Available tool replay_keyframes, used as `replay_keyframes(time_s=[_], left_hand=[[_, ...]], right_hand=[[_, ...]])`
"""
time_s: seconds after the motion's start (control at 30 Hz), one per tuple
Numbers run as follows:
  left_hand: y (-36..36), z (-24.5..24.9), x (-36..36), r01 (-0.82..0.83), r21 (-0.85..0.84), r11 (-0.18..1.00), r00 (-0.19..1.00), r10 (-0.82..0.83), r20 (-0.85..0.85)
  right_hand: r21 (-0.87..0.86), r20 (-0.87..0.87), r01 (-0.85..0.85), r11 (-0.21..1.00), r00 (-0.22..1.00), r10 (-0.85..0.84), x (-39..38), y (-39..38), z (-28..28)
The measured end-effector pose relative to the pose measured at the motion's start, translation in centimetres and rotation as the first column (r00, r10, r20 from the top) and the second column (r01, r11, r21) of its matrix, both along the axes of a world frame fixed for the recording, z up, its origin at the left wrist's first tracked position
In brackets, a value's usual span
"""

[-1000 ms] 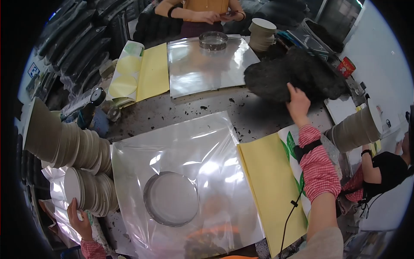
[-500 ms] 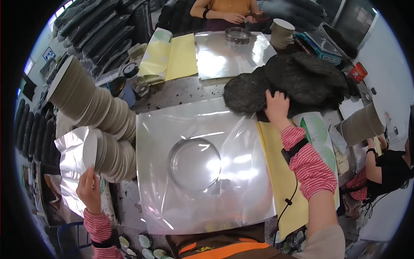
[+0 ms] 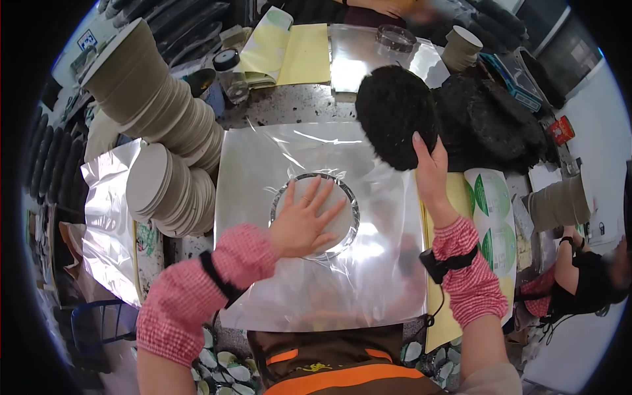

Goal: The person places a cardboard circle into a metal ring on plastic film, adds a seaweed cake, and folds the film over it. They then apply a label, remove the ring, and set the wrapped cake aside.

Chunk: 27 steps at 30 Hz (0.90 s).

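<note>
My left hand lies flat with its fingers spread on a pale grey round disc. That disc sits inside a clear ring on a shiny plastic sheet in front of me. In my right hand is a black, rough, round cake, possibly dried seaweed, gripped at its lower right edge and held tilted up above the sheet's far right corner. Behind it, more black cakes are heaped on the table.
Leaning stacks of grey discs stand at the left, beside a silvery sheet. Yellow paper and green-printed sheets lie on the right. A lidded jar stands at the back. Other people work across the table and at the right.
My left hand has moved from the disc stack to the middle of the sheet, where a grey disc now lies in the ring. My right hand has lifted a black cake off the heap.
</note>
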<state>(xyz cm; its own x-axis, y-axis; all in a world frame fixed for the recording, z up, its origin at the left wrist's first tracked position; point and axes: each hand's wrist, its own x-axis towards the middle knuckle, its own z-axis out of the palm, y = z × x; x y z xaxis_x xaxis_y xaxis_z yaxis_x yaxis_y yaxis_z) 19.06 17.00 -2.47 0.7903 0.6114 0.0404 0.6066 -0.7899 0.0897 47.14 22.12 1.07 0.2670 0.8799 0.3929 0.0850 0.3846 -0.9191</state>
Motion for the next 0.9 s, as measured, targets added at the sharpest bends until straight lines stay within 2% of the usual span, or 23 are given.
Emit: replay_keyframes(time_s=[0.03,0.07,0.13,0.17,0.2,0.23,0.27,0.3,0.33,0.37,0.4,0.43,0.47,0.5,0.53,0.57,0.6,0.63,0.67,0.73,0.83,0.87,0.9], left_hand=[[0.7,-2.0,0.5,-0.007,-0.086,0.996,0.999,0.004,-0.037],[1.1,-2.9,0.9,-0.011,-0.094,0.996,0.999,0.008,-0.034],[0.8,-4.5,1.4,-0.033,-0.216,0.976,0.994,0.009,-0.111],[1.0,-4.0,1.7,-0.045,-0.236,0.971,0.987,0.007,-0.162],[1.1,-4.0,1.9,-0.052,-0.242,0.969,0.988,0.014,-0.156],[0.8,-4.0,1.9,-0.062,-0.212,0.975,0.985,0.026,-0.170],[0.6,-3.0,2.1,-0.070,-0.178,0.982,0.981,0.036,-0.188],[0.3,-1.7,2.3,-0.096,-0.168,0.981,0.967,0.052,-0.249],[0.9,-3.2,0.7,-0.095,-0.167,0.981,0.966,0.051,-0.252],[2.0,-5.9,-2.0,-0.129,-0.488,0.863,0.977,0.195,0.086],[2.9,-7.4,-3.4,-0.018,-0.749,0.663,0.842,0.414,0.346],[2.2,-2.6,-3.4,0.258,-0.825,0.503,0.424,0.708,0.565],[1.0,2.2,-3.6,0.561,-0.714,0.419,-0.086,0.887,0.453],[0.9,1.0,-4.4,0.331,-0.739,0.587,-0.131,0.804,0.580],[0.6,-1.9,-5.4,0.115,-0.758,0.642,0.110,0.750,0.652],[-0.1,-1.6,-5.3,-0.116,-0.622,0.774,0.334,0.620,0.709],[-0.6,-1.3,-4.9,-0.293,-0.401,0.868,0.559,0.496,0.665],[-0.5,-1.4,-4.9,-0.295,-0.397,0.869,0.555,0.494,0.669],[-0.3,-1.8,-4.9,-0.295,-0.406,0.865,0.518,0.502,0.692],[-0.6,-2.1,-4.8,-0.284,-0.440,0.852,0.487,0.523,0.699],[-0.5,-1.6,-4.4,-0.337,-0.415,0.845,0.487,0.534,0.692],[-0.1,-1.4,-4.5,-0.349,-0.409,0.843,0.477,0.535,0.697],[-0.1,-1.4,-4.6,-0.332,-0.423,0.843,0.474,0.537,0.698]], right_hand=[[-0.086,-0.148,-0.035,0.996,0.989,0.022,-1.4,-0.8,0.9],[-0.094,-0.144,-0.039,0.995,0.989,0.025,-2.0,-1.1,0.9],[-0.161,-0.302,-0.143,0.977,0.949,0.089,-2.8,-2.3,0.5],[-0.166,-0.194,-0.116,0.979,0.977,0.082,-3.3,-2.9,1.3],[-0.172,-0.188,-0.123,0.977,0.978,0.090,-3.8,-3.5,2.6],[-0.177,0.072,-0.061,0.982,0.995,0.074,-4.4,-4.6,3.8],[-0.160,0.324,-0.001,0.987,0.945,0.053,-5.0,-5.8,4.4],[-0.184,0.375,-0.011,0.983,0.923,0.081,-5.6,-7.1,4.2],[0.067,0.528,-0.097,0.993,0.848,0.048,-5.8,-7.6,3.2],[0.213,0.731,-0.191,0.958,0.682,-0.027,-6.2,-8.4,2.9],[0.274,0.802,-0.263,0.925,0.593,-0.069,-6.9,-9.3,1.5],[0.251,0.855,-0.329,0.910,0.517,-0.048,-7.6,-10.3,0.1],[0.112,0.896,-0.371,0.922,0.438,0.067,-8.5,-11.5,-1.2],[0.047,0.896,-0.411,0.910,0.420,0.143,-9.4,-12.2,-2.1],[-0.011,0.891,-0.459,0.889,0.398,0.217,-10.0,-12.4,-2.6],[-0.003,0.895,-0.464,0.886,0.394,0.210,-10.2,-11.9,-2.4],[-0.014,0.825,-0.448,0.894,0.499,0.263,-10.0,-11.3,-2.1],[-0.028,0.740,-0.432,0.902,0.598,0.309,-9.9,-10.6,-1.8],[0.017,0.802,-0.344,0.939,0.566,0.193,-10.0,-9.1,-0.9],[-0.108,0.919,-0.327,0.939,0.328,0.220,-10.7,-5.9,-2.3],[-0.094,0.957,-0.310,0.946,0.234,0.172,-11.9,-5.3,-2.7],[-0.087,0.959,-0.324,0.942,0.229,0.167,-11.6,-4.8,-2.5],[-0.040,0.901,-0.363,0.931,0.389,0.190,-10.6,-4.9,-2.3]])
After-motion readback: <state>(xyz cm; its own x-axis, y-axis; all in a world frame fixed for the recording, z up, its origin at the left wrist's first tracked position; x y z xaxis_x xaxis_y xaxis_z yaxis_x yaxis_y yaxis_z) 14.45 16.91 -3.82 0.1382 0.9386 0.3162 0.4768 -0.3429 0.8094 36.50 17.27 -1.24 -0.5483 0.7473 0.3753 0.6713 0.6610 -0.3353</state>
